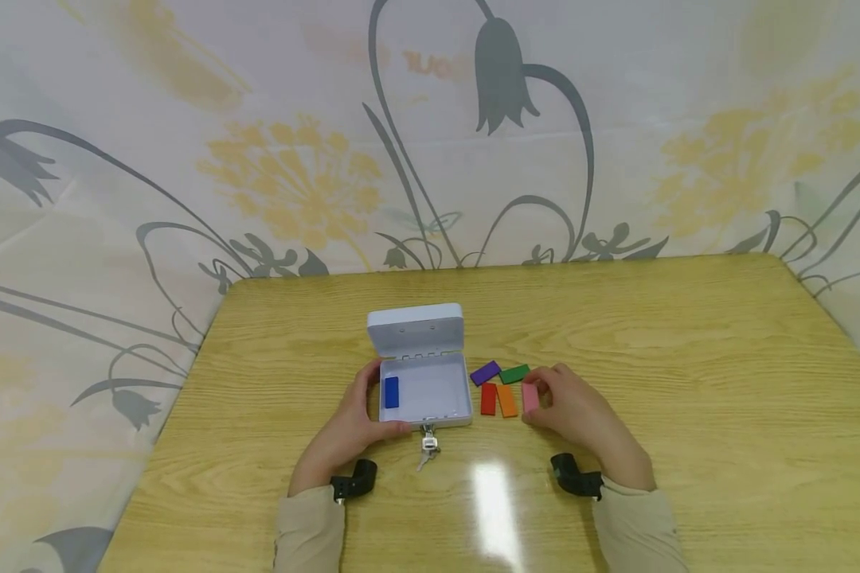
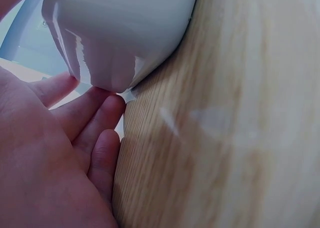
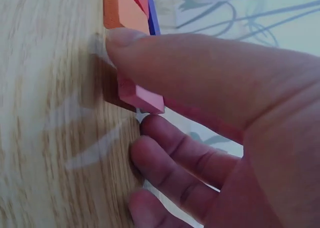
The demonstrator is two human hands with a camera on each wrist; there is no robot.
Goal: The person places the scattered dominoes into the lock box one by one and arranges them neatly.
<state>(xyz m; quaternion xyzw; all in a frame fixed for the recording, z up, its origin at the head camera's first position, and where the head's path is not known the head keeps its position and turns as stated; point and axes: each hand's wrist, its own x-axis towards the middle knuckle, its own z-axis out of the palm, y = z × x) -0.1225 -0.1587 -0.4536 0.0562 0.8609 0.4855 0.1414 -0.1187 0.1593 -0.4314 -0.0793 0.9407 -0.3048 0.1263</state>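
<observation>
A white cash box lies on the table with its lid raised at the back. Inside, along its left wall, is a blue block. My left hand holds the box at its left side, thumb along the front edge and fingers against the wall. My right hand pinches a pink block between thumb and index finger, right of the other blocks. In the right wrist view the pink block shows below the thumb, its far part hidden.
Between box and right hand lie a red block, an orange block, a purple block and a green block. Keys hang from the box's front lock. A flowered curtain stands behind the wooden table.
</observation>
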